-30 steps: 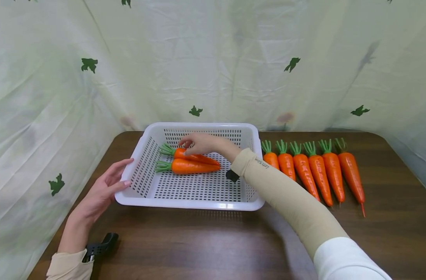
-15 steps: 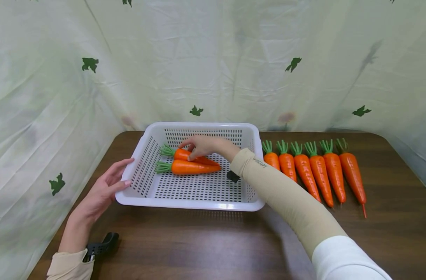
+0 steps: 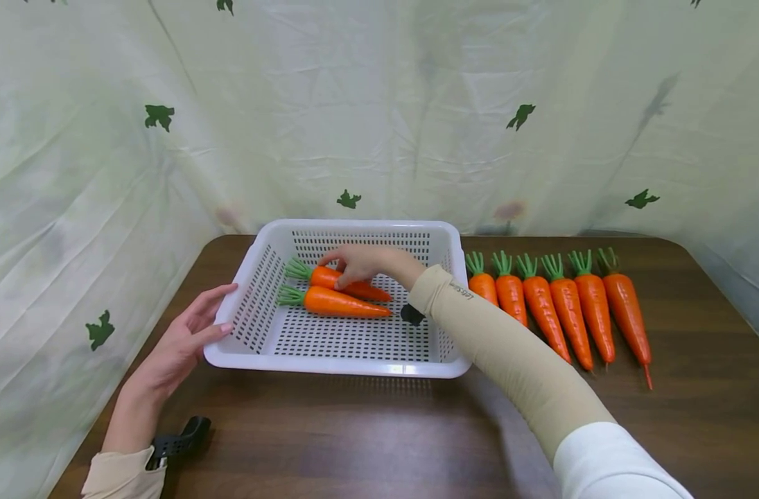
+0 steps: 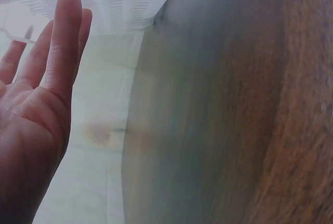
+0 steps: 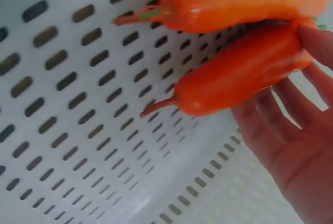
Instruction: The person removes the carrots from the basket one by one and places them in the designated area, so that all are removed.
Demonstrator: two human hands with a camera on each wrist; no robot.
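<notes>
A white perforated plastic basket [image 3: 335, 364] stands on the brown table. Two orange carrots with green tops lie inside it, pointing right. My right hand [image 3: 369, 265] reaches in and pinches the far carrot [image 3: 323, 276] between thumb and fingers; the right wrist view shows that carrot [image 5: 234, 73] against the fingers. In front of it lies the near carrot [image 3: 344, 303], its tip slightly apart from the other's. My left hand [image 3: 179, 343] touches the basket's left rim with its fingertips and thumb, and its fingers look straight in the left wrist view.
Right of the basket several carrots [image 3: 566, 305] lie side by side on the table [image 3: 354, 443], tops away from me. A pale curtain [image 3: 379, 125] with dark green bird shapes hangs behind and at the sides.
My right thumb has come down onto the far carrot. The near carrot's tip has shifted slightly towards me, widening the gap between the two tips. My left hand has stayed at the rim.
</notes>
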